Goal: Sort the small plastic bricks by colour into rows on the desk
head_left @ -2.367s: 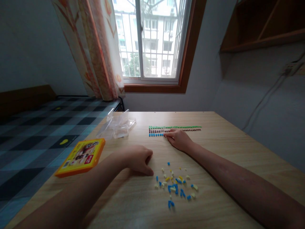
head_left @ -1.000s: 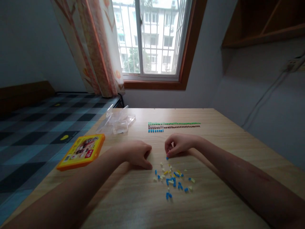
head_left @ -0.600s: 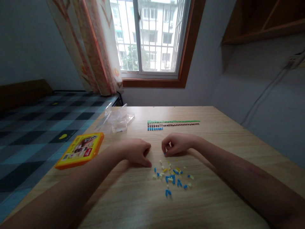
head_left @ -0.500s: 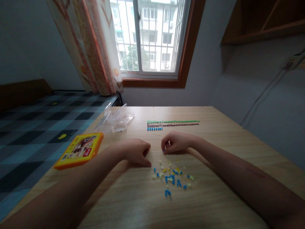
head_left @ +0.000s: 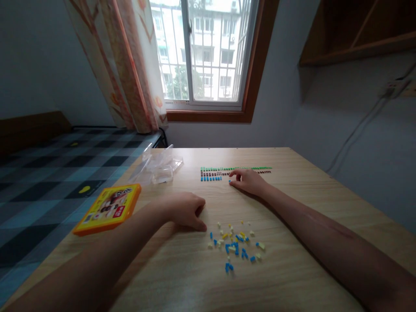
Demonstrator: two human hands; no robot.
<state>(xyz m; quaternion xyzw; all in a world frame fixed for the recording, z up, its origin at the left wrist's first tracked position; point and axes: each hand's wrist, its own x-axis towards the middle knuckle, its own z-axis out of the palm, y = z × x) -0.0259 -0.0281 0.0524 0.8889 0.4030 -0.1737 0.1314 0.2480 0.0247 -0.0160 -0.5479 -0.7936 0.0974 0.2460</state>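
My right hand (head_left: pixel 248 180) reaches toward the far middle of the wooden table (head_left: pixel 308 195), fingers pinched on a tiny blue brick at their tips, just right of the short blue row (head_left: pixel 210 178). Above that row lie a dark brown row (head_left: pixel 216 173) and a long green row (head_left: pixel 235 168) of tiny bricks. My left hand (head_left: pixel 186 209) rests on the table with its fingers curled under, nothing visible in it. Beside it, nearer me, lies a loose scatter of small blue, yellow and pale bricks (head_left: pixel 234 246).
A yellow box (head_left: pixel 108 208) lies near the table's left edge. A clear plastic case (head_left: pixel 158 168) stands open at the far left. A bed with a checked cover (head_left: pixel 48 173) adjoins the table on the left. The window, curtain and wall shelf are behind.
My right hand picked a blue brick from the scatter and carried it away from me, up to the end of the blue row. The left hand stayed put.
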